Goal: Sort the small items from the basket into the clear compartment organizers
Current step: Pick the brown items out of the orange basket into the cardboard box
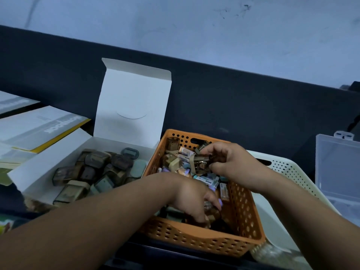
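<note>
An orange perforated basket [194,233] sits in front of me, filled with several small boxes and translucent brown cases. My right hand [227,162] is above its far side and pinches a small brown translucent case [200,163]. My left hand [191,199] reaches down into the near part of the basket, fingers curled among the items; whether it holds one is hidden. A clear compartment organizer [339,172] stands at the right edge, its lid raised.
An open white cardboard box [44,166] to the left of the basket holds several brown and grey cases, its lid [132,100] upright. A white perforated basket [288,172] lies behind the orange one. Flat printed packages [39,127] lie at far left. A dark wall panel runs behind.
</note>
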### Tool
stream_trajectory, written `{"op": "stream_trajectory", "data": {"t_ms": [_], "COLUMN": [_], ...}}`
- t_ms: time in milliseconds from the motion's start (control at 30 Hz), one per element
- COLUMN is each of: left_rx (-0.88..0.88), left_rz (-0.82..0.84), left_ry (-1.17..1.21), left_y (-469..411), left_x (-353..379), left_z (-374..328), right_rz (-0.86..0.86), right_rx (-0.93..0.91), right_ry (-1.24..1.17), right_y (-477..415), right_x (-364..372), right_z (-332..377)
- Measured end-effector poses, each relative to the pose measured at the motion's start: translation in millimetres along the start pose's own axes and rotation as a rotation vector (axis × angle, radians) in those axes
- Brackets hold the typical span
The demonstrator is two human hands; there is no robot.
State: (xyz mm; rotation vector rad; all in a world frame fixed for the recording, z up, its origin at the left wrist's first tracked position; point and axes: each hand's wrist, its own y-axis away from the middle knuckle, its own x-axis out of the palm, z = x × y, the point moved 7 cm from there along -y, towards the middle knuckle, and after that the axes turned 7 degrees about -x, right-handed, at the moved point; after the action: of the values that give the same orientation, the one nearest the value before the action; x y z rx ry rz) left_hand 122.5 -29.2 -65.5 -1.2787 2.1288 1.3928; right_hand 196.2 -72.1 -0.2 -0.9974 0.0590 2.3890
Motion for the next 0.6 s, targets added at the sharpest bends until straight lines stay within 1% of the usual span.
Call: {"op": "stream_trajectory", "data": {"t_ms": [133,200,300,367,500,600], "left_rx": [-0.003,-0.032,-0.065,-0.093,-0.122,-0.23], "left_rz": [-0.045,-0.112,-0.285,-0.424,-0.679,-0.878], "left_ry": [-0.001,0.03,0.086,0.187,0.354,0.327], "left_y": [-4,4,30,56,107,142], "left_x": [-1,-11,-36,-53,-80,-93], "left_z": [1,7,24,41,81,117], "right_rz": [-0.024,-0.047,-0.048,-0.048,-0.05,0.007], "right_rx": [0.015,0.019,0.021,0.002,-0.076,-0.188], "right_ry": [-0.016,-0.03,-0.047,-0.047,0.032,0.149], "right_y": [9,13,12,4,-21,-45], "right_x": [-6,-9,-9,-6,10,40], "right_z": [-5,-8,-5,3,35,65]}}
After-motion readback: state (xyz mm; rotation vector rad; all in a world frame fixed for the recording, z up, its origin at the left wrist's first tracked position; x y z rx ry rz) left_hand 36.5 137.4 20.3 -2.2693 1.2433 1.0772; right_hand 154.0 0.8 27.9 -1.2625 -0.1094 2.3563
